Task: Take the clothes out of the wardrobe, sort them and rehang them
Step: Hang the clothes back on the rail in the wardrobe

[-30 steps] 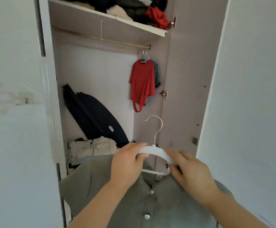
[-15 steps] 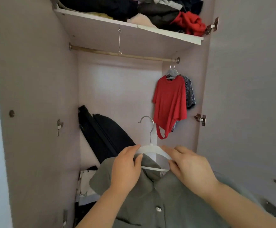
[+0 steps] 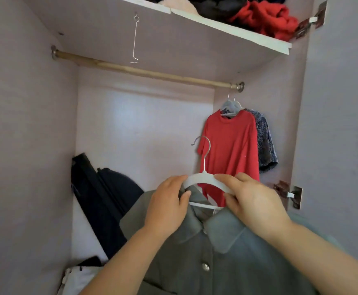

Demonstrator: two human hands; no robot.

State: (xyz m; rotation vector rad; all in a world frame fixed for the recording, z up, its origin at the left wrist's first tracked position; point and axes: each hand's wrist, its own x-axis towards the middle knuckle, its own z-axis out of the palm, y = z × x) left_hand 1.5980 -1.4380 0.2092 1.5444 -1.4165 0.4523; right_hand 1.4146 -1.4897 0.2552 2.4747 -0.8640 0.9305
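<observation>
A grey-green buttoned shirt (image 3: 216, 258) hangs on a white hanger (image 3: 203, 178) with a metal hook, held up in front of the open wardrobe. My left hand (image 3: 167, 206) grips the hanger's left shoulder and the collar. My right hand (image 3: 252, 201) pinches the hanger's right shoulder. The hook stands well below the wooden rail (image 3: 144, 71). At the rail's right end hang a red T-shirt (image 3: 229, 150) and, behind it, a dark speckled top (image 3: 265, 141).
A thin wire hook (image 3: 135, 39) dangles from the shelf (image 3: 227, 28), which holds piled clothes, red ones (image 3: 267, 19) among them. A black bag (image 3: 103, 201) leans in the back left corner above pale folded cloth (image 3: 82, 277). Door hinges (image 3: 289, 193) stick out at right.
The view has moved closer into the wardrobe and tilted up. The shirt on its hanger has come nearer the rail; both hands keep the same hold.
</observation>
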